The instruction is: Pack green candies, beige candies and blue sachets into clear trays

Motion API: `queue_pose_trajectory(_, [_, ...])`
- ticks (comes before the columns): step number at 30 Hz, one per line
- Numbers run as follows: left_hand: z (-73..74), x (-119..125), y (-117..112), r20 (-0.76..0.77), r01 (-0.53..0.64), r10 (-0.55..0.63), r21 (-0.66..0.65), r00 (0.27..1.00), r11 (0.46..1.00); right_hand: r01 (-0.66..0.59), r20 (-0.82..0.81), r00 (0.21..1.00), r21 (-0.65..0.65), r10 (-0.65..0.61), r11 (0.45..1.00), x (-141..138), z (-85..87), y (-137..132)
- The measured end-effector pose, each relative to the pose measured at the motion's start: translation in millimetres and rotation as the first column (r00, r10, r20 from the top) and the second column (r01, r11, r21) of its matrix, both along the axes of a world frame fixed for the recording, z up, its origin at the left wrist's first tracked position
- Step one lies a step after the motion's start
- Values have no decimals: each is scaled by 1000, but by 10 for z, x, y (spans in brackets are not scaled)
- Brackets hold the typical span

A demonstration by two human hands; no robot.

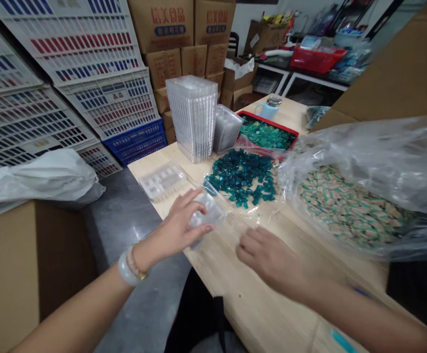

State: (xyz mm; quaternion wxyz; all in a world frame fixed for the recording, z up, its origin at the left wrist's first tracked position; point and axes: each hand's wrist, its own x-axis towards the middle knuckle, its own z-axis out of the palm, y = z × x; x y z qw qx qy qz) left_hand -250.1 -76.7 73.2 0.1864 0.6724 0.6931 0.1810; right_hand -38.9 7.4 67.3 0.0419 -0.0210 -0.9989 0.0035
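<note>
At the near edge of the pale wooden table [235, 304], the left hand [174, 228] closes around a small clear plastic tray [208, 213], its long side tilted toward the right hand [268, 257], which hovers loosely open and empty just beside it. Beyond them, loose teal pieces [240, 176] lie heaped on a clear bag [209, 186], more fill a red-rimmed tray [268, 122], and a big plastic sack [364, 152] holds striped wrapped pieces [349, 206].
</note>
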Motion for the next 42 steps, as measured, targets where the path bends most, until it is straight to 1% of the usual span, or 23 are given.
queue_pose_trajectory(1, [-75, -16, -7, -2, -42, 42, -25, 999, 999, 20, 35, 999, 11, -20, 1000, 240, -50, -98])
queue_pose_trajectory(3, [-312, -40, 17, -52, -108, 103, -103, 993, 989, 103, 86, 990, 61, -108, 993, 662, -228, -241])
queue_pose_trajectory(5, [-550, -63, 56, -90, -104, 92, -151, 992, 983, 220, 131, 964, 107, -233, 970, 874, -388, -293])
queue_pose_trajectory(6, [-636, -77, 70, -94, -87, 73, -153, 993, 984, 266, 149, 949, 102, -279, 959, 870, -429, -287])
queue_pose_trajectory(8, [-724, -112, 77, -89, -52, 40, -138, 995, 989, 320, 163, 933, 27, -320, 947, 646, -428, -224])
queue_pose_trajectory(10, [-729, -146, 66, -87, -33, 22, -124, 996, 992, 331, 130, 939, -94, -318, 939, 236, -383, -114])
queue_pose_trajectory(13, [-693, -182, 51, -90, -26, 16, -110, 996, 994, 255, 60, 967, -180, -248, 950, -355, -409, 74])
queue_pose_trajectory(15, [-681, -189, 47, -85, -20, 10, -109, 996, 994, 213, 58, 977, -176, -206, 961, -570, -499, 177])
queue_pose_trajectory(18, [-683, -147, 37, -80, -35, 27, -104, 996, 994, 162, 102, 983, -113, -151, 980, -649, -606, 261])
queue_pose_trajectory(21, [-719, -17, 30, -132, -31, 26, -35, 991, 999, 56, 172, 984, -14, -52, 998, -667, -603, 267])
queue_pose_trajectory(23, [-754, 90, 42, -168, 4, -6, -13, 986, 1000, -37, 229, 973, 43, 26, 998, -732, -565, 255])
queue_pose_trajectory(25, [-755, 157, 65, -163, 30, -36, -45, 986, 999, -119, 279, 956, 84, 92, 989, -831, -504, 253])
queue_pose_trajectory(26, [-725, 159, 75, -144, 33, -43, -70, 989, 997, -149, 294, 949, 100, 114, 984, -876, -457, 257])
queue_pose_trajectory(28, [-582, 83, 75, -83, 40, -48, -97, 995, 995, -181, 287, 948, 126, 138, 975, -908, -315, 253])
queue_pose_trajectory(30, [-359, -88, 35, 11, 38, -37, -40, 999, 998, -149, 224, 968, 138, 115, 979, -790, -135, 189])
queue_pose_trajectory(32, [-162, -288, -31, 107, -6, -3, 88, 994, 996, -90, 167, 983, 113, 71, 989, -490, 5, 25])
queue_pose_trajectory(34, [-109, -425, -85, 121, -42, 26, 134, 992, 990, -111, 242, 965, 23, 102, 994, -62, 16, -214])
queue_pose_trajectory(35, [-152, -450, -97, 101, -9, -2, 114, 995, 993, -114, 316, 942, -16, 113, 993, 160, -32, -334])
queue_pose_trajectory(36, [-233, -446, -94, 66, 38, -42, 65, 997, 997, -64, 402, 913, -24, 68, 998, 359, -107, -438])
queue_pose_trajectory(38, [-456, -380, -50, -8, 100, -100, -38, 995, 994, 93, 578, 810, 34, -96, 995, 619, -272, -554])
queue_pose_trajectory(39, [-566, -339, -17, -39, 104, -107, -76, 993, 992, 155, 614, 773, 60, -159, 986, 654, -331, -558])
queue_pose_trajectory(40, [-658, -304, 18, -62, 94, -100, -94, 993, 991, 198, 614, 764, 69, -198, 978, 620, -362, -526])
queue_pose_trajectory(42, [-767, -270, 74, -81, 77, -85, -96, 993, 992, 231, 510, 834, 27, -212, 973, 372, -348, -385])
